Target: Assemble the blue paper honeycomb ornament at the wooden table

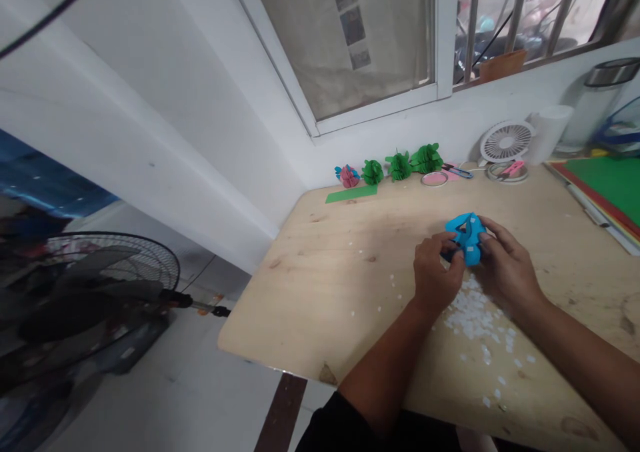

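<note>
Between my two hands, above the wooden table (310,292), is a blue folded paper piece (470,255) with curved loops and small white squares stuck on it. My left hand (435,272) pinches its left and lower side with bent fingers. On its right edge, my right hand (510,259) grips with thumb and fingers. Many small white paper squares (470,315) lie scattered on the table just below and between my forearms. The fingertips behind the blue paper are partly hidden.
Along the wall stand several green paper ornaments (399,166) and a pink-and-blue paper ornament (349,176), with a green strip (351,194) before them. A small white fan (507,141), a utility knife (457,171) and coloured paper sheets (610,185) are farther right. A floor fan (115,252) stands left.
</note>
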A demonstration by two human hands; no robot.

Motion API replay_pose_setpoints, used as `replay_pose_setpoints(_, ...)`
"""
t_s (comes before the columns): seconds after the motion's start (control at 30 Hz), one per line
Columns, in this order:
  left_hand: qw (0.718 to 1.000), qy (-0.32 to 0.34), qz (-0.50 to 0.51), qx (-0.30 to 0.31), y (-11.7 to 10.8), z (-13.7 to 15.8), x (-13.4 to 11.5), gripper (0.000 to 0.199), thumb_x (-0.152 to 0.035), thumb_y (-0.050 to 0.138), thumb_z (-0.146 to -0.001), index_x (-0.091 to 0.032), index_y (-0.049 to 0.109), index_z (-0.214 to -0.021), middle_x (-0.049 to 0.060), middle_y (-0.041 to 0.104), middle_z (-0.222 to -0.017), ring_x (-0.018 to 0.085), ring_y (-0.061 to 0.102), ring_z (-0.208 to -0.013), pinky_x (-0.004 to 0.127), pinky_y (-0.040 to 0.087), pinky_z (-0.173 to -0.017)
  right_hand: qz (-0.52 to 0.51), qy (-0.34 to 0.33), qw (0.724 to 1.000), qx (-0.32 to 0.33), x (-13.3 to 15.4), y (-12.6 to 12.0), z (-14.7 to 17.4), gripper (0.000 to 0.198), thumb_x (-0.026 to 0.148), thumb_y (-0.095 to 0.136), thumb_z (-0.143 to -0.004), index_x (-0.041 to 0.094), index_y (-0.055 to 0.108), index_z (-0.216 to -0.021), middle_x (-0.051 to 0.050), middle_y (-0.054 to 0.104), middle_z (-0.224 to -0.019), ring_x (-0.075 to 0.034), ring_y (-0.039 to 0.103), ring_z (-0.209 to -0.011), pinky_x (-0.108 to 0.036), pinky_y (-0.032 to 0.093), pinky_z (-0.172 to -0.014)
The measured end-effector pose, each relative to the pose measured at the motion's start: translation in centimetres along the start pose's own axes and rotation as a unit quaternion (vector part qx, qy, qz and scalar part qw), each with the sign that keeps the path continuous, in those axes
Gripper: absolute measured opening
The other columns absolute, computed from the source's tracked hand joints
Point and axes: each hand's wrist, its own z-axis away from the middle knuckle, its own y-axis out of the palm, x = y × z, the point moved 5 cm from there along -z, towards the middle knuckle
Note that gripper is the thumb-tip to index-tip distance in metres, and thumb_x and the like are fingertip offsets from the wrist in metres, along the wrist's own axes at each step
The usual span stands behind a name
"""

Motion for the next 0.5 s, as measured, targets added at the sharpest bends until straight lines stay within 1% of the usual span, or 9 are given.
replay_pose_setpoints(0.13,1.000,0.019,-0.019,0.003,-0.2,0.0,-0.3,0.037,-0.011,0.069,-0.085,-0.021,0.071,-0.121,0.003,0.081,-0.096,0.022,0.075,-0.090,0.039,0.060,-0.092,0.000,0.009,1.000,0.002,0.0,0.1,0.2,0.052,0.046,0.091,-0.068,0.031,0.078,-0.115,0.004,0.069,-0.075,-0.014,0.061,-0.064,-0.024,0.051,-0.055)
replay_pose_setpoints(0.2,0.998,0.041,-0.039,0.012,-0.2,-0.1,-0.6,0.039,-0.011,0.065,-0.089,-0.023,0.071,-0.126,0.005,0.082,-0.102,0.022,0.075,-0.093,0.039,0.060,-0.094,0.011,0.004,1.000,0.004,0.0,0.0,0.2,0.052,0.048,0.091,-0.068,0.031,0.078,-0.116,0.004,0.068,-0.076,-0.014,0.060,-0.063,-0.025,0.050,-0.055)
replay_pose_setpoints(0.3,0.994,0.082,-0.069,0.026,-0.2,-0.1,-1.0,0.040,-0.011,0.057,-0.094,-0.024,0.072,-0.129,0.007,0.083,-0.113,0.022,0.075,-0.097,0.039,0.059,-0.094,0.046,-0.025,0.999,0.003,0.2,-0.3,0.0,0.053,0.050,0.090,-0.069,0.030,0.079,-0.117,0.004,0.069,-0.078,-0.013,0.059,-0.063,-0.026,0.051,-0.058)
replay_pose_setpoints(0.4,0.991,0.102,-0.083,0.037,-0.1,-0.1,-1.2,0.037,-0.012,0.054,-0.096,-0.024,0.073,-0.126,0.007,0.083,-0.111,0.023,0.076,-0.097,0.039,0.057,-0.093,0.083,-0.055,0.995,0.004,0.3,-0.4,-0.1,0.054,0.054,0.089,-0.071,0.030,0.079,-0.119,0.004,0.069,-0.080,-0.014,0.058,-0.064,-0.028,0.050,-0.058)
replay_pose_setpoints(0.5,0.989,0.106,-0.091,0.046,0.1,-0.1,-1.2,0.035,-0.013,0.054,-0.097,-0.023,0.073,-0.124,0.006,0.083,-0.108,0.023,0.075,-0.096,0.039,0.056,-0.091,0.094,-0.057,0.994,0.004,0.4,-0.4,0.0,0.057,0.056,0.089,-0.069,0.031,0.079,-0.120,0.003,0.069,-0.080,-0.014,0.056,-0.063,-0.028,0.048,-0.057)
